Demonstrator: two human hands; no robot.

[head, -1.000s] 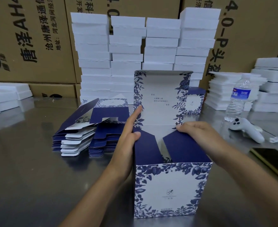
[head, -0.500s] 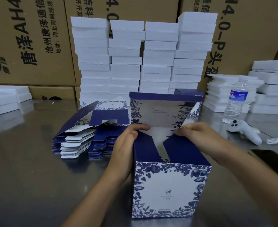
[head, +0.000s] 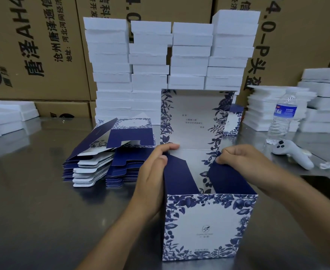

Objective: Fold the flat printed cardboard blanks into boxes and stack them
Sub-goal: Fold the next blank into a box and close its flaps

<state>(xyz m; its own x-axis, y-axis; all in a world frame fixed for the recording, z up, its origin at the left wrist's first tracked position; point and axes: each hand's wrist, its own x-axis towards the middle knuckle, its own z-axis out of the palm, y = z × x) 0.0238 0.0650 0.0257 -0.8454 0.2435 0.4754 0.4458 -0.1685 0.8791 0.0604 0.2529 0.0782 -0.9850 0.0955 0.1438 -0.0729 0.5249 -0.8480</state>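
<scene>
Our left forearm (head: pixel 117 236) comes in from 7 o'clock, our right forearm (head: pixel 304 207) from 4 o'clock; our left hand (head: pixel 152 172) stands on edge, thumb and curled forefinger pinching the box (head: pixel 207 227) at its 10 o'clock corner; our right hand (head: pixel 246 164), knuckles up, pinches it at 2 o'clock.

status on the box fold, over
Left hand and right hand each pinch a navy side flap. Blue-and-white floral cardboard box upright, lid flap raised. Nothing in the way.

Lid (head: pixel 195 117) of box (head: pixel 207 227) back upright after its forward tilt.
</scene>
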